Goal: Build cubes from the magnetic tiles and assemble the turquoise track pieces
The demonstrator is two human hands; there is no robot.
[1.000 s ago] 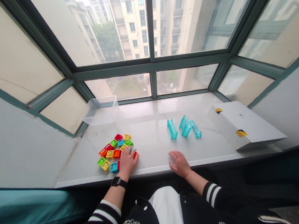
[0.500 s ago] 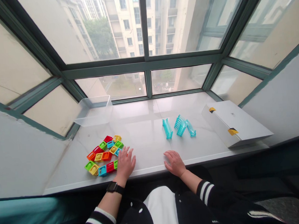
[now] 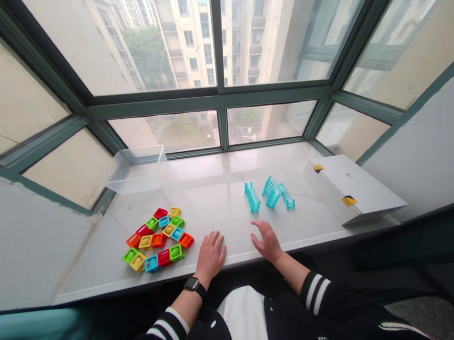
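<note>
My left hand [image 3: 210, 254] rests near the front edge of the white sill with its fingers apart, holding nothing. To its left lie several small plastic blocks [image 3: 158, 240] in red, orange, yellow, green and blue, set in rows; an orange block [image 3: 186, 239] is the closest to that hand. My right hand [image 3: 267, 242] hovers at or over the sill's front part, thumb and fingers spread and nothing in it. Beyond it stand translucent turquoise plastic pieces: a straight one [image 3: 252, 197], a curved one [image 3: 272, 192] and a narrower one [image 3: 287, 196], untouched.
A clear plastic bin [image 3: 137, 170] stands at the back left by the window frame [image 3: 154, 107]. On the right is a white box [image 3: 355, 189] with yellow-and-black tape tabs. The white sill [image 3: 209, 196] ends in front at my lap.
My left hand has moved right, away from the blocks, uncovering the orange one. My right hand has lifted its fingers slightly forward. The whole view has shifted a little.
</note>
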